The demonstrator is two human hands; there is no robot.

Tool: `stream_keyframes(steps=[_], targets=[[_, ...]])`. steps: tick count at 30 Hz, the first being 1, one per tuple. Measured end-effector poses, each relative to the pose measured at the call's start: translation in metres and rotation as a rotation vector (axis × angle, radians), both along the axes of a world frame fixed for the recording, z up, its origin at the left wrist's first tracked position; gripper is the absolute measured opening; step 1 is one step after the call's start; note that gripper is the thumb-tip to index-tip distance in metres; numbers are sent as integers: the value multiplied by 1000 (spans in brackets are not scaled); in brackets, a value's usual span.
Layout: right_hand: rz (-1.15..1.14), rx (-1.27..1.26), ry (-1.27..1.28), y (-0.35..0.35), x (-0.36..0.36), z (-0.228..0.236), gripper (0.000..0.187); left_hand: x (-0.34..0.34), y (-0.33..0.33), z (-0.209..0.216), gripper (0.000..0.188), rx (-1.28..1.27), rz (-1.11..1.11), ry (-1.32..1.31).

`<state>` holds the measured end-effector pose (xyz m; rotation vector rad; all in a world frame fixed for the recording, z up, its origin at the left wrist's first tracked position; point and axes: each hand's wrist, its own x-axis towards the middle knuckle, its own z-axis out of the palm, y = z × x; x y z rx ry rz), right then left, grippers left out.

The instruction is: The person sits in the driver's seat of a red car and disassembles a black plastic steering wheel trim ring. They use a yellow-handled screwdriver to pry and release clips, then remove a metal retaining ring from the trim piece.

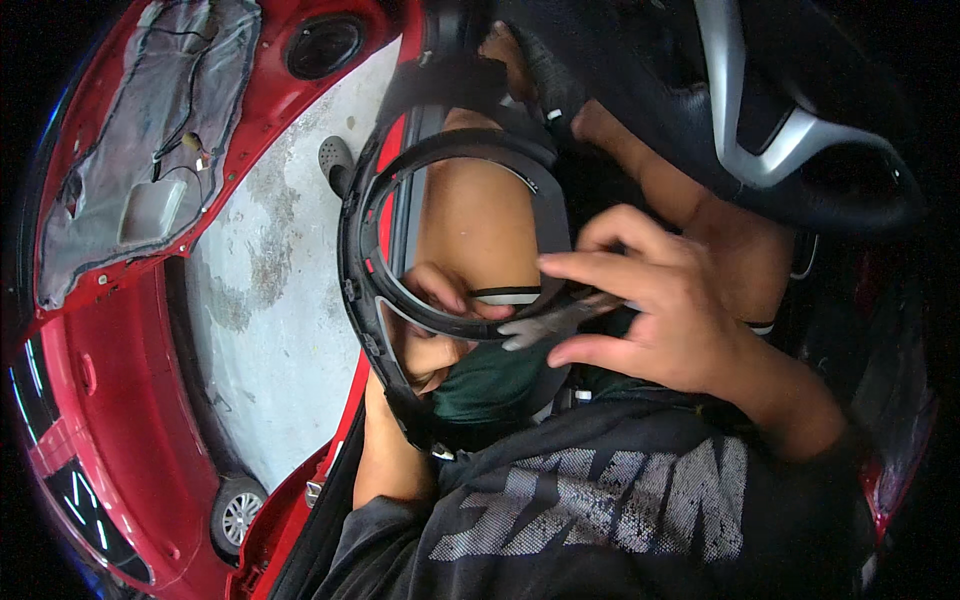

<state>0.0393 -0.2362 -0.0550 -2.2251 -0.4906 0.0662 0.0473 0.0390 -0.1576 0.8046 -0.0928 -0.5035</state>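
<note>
A black plastic trim piece (352,285) with a large round opening rests upright over my lap. My left hand (432,355) is closed on its lower edge, with some fingers showing through the ring. My right hand (655,300) is at the ring's right side, thumb and forefinger spread apart. Between them lies a blurred grey, narrow piece (560,322) that reaches to the ring's lower rim. I cannot make out its kind or whether it is attached to the trim. My bare legs show through and beyond the ring.
At upper right is a black steering wheel with a silver spoke (740,150). On the left hangs an open red car door (270,110), its inner side uncovered, with a speaker and loose wires. A second red car (140,400) and a grey clog (337,160) are on the concrete floor (270,260).
</note>
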Motion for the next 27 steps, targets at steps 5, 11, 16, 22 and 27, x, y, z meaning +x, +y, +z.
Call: stream_keyframes(steps=[5,11,16,22,27], targets=[[64,171,-28,22,-1,-54,26,-1,-7,14,61,54,59,-18],[26,371,-50,16,-3,-43,27,-8,-27,39,72,215,207,-32],[-22,495,129,9,-11,-35,23,-18,-45,72,66,243,292,62],[-134,673,391,8,-32,-9,20,-22,-43,76,62,185,238,-111],[-124,727,331,12,-43,22,21,-31,-42,100,63,126,202,-134]])
